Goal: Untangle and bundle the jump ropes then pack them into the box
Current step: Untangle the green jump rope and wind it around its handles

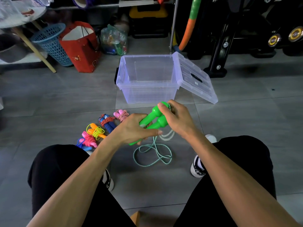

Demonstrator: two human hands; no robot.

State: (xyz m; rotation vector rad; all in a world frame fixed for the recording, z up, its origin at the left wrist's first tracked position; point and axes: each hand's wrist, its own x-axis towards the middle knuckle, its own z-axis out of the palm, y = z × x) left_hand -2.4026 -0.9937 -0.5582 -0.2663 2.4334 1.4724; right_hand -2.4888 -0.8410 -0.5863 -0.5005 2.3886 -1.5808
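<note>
Both green jump-rope handles [156, 118] lie side by side in my grasp. My left hand [134, 128] grips their lower ends. My right hand [177, 118] holds their upper ends where the teal-and-white cord comes out. The loose cord [154, 153] hangs down and lies in loops on the floor. The clear plastic box [147, 79] stands open just beyond my hands, with its lid [195, 77] hinged off to the right. Several bundled ropes lie on the floor to the left: pink-handled [122, 114], blue [107, 122], orange with yellow cord [95, 130], pink [89, 139] and blue [82, 144].
A red paper bag [80, 46], a blue mesh basket [52, 43] and a sack of toys [114, 40] stand at the back left. Black gym equipment [246, 30] fills the back right. My knees and shoes frame the grey tiled floor [49, 99].
</note>
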